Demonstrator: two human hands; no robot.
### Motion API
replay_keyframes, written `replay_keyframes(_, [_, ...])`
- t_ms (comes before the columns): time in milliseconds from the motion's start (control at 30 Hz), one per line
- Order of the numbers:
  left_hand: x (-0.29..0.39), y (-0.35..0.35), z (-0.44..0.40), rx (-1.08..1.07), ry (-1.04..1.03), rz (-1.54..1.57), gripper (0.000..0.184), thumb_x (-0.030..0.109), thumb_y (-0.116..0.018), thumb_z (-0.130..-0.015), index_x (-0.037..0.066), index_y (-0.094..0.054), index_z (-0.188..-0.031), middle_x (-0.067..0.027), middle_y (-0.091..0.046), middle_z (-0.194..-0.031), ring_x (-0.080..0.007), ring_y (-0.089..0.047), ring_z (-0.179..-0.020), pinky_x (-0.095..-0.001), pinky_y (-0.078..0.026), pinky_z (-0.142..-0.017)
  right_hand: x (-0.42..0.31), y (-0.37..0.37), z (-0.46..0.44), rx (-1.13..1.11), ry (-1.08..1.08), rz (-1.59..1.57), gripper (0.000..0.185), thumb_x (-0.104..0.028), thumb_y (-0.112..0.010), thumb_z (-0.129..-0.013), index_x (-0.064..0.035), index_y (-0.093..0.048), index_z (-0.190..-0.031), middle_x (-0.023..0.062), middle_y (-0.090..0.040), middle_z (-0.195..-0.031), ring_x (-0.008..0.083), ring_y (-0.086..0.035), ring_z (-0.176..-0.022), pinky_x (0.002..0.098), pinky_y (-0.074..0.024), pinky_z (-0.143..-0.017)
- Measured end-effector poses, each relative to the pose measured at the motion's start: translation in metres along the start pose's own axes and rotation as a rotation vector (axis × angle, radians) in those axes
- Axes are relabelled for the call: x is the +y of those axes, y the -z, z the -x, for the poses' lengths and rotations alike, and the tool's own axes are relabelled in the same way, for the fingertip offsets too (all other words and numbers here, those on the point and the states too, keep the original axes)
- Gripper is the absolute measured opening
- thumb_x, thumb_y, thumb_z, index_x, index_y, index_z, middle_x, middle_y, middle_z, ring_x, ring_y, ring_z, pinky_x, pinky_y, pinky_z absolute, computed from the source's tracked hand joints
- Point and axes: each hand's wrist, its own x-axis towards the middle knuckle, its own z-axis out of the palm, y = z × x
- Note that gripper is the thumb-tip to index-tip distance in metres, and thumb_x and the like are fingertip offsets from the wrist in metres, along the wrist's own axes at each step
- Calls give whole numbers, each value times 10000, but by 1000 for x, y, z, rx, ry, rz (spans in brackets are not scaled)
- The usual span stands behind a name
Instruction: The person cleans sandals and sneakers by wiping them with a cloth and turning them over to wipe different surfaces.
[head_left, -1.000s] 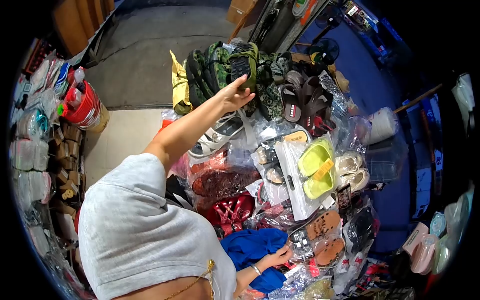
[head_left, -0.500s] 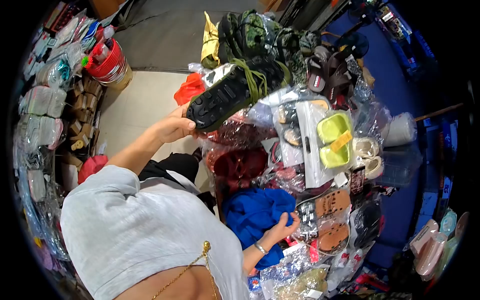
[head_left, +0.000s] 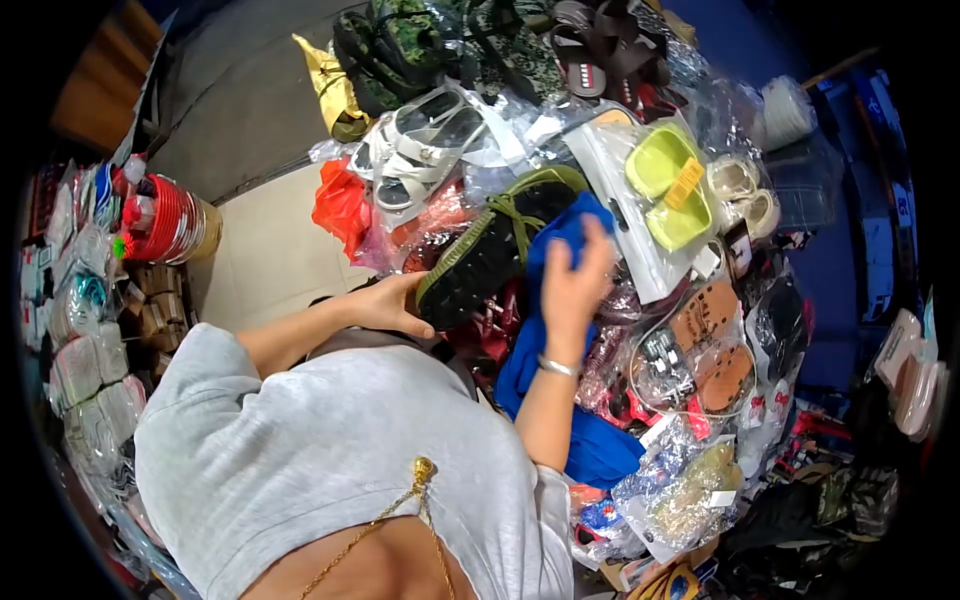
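Note:
My left hand is closed around the toe end of a black and olive-green lace-up shoe, which is tilted with its studded sole partly toward me. My right hand, wearing a silver bracelet, is somewhat blurred and grips a blue cloth. The upper part of the cloth touches the heel end of the shoe, and the rest hangs down past my right forearm. Beneath the shoe lie dark red shoes in plastic, mostly hidden.
Bagged footwear surrounds the hands: white sandals, lime-green shoes, brown slippers and dark strapped sandals. A red bag lies left of the pile. Stacked red buckets and packaged goods stand farther left.
The shoe has come down and closer to my body. My right hand has lifted the blue cloth from the pile up to the shoe's heel end. The view has shifted.

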Motion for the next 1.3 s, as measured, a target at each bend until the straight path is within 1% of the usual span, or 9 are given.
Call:
replay_keyframes(33, [3,6,1,-48,-1,-129,837,173,-864,-699,5,-408,-1379,-67,-565,-1258,-149,-491,-1178,-329,-393,-1033,0,-24,6,-228,58,25,334,-133,-619,-871,-16,-588,-1182,176,-553,-1108,318,-560,-1045,371,-434,-941])
replay_keyframes(267, [-6,29,-6,-127,76,-37,662,329,-748,-839,1,-454,-1335,-54,-576,-1175,-130,-510,-1066,-310,-442,-917,0,37,54,-446,-86,2,183,-31,-584,-869,-33,-664,-1034,158,-596,-972,332,-602,-913,378,-486,-809])
replay_keyframes(400, [13,17,-10,-38,101,-187,500,356,-725,-857,-3,-567,-1166,-11,-608,-951,-101,-523,-855,-282,-459,-739,37,109,51,-180,-306,221,234,-50,-610,-842,-24,-669,-1067,148,-621,-1006,321,-589,-930,405,-461,-859])
replay_keyframes(500, [16,5,-10,1,132,-280,486,335,-733,-847,-6,-576,-1156,-25,-616,-937,-108,-535,-847,-288,-466,-738,33,109,27,-15,-66,544,266,-98,-636,-845,-30,-661,-1101,145,-603,-1055,330,-521,-1053,436,-406,-937])
replay_keyframes(633, [12,-7,-9,33,73,-364,477,326,-730,-841,-9,-582,-1146,-53,-634,-929,-124,-556,-842,-301,-476,-745,12,44,4,-249,-86,74,315,-130,-682,-828,-13,-653,-1119,137,-604,-1048,301,-549,-1028,394,-418,-924])
replay_keyframes(967, [4,-17,-8,111,78,-431,463,260,-719,-817,-24,-581,-1156,-90,-651,-952,-145,-585,-857,-313,-490,-763,26,-11,8,-159,-93,4,177,-130,-727,-783,-38,-719,-934,98,-600,-936,276,-592,-912,372,-480,-792])
replay_keyframes(1100, [-1,-13,-11,69,87,-433,497,262,-728,-822,-32,-564,-1188,-68,-642,-981,-130,-572,-879,-295,-483,-768,27,-11,10,-64,177,293,76,-164,-714,-789,-104,-697,-833,45,-591,-867,264,-570,-830,391,-463,-734])
replay_keyframes(1200, [-3,-13,-13,43,103,-404,531,302,-737,-832,-30,-554,-1203,-50,-637,-1013,-123,-564,-892,-289,-477,-769,23,-12,11,-86,164,348,76,-156,-672,-813,-92,-637,-791,52,-585,-868,276,-566,-825,402,-463,-739])
replay_keyframes(1300, [-6,-15,-12,139,-65,-442,542,410,-724,-793,-15,-608,-1108,-142,-631,-791,-215,-582,-688,-343,-460,-643,18,-6,11,-135,-6,79,57,-84,-620,-829,-31,-601,-819,98,-558,-851,262,-557,-780,364,-455,-704])
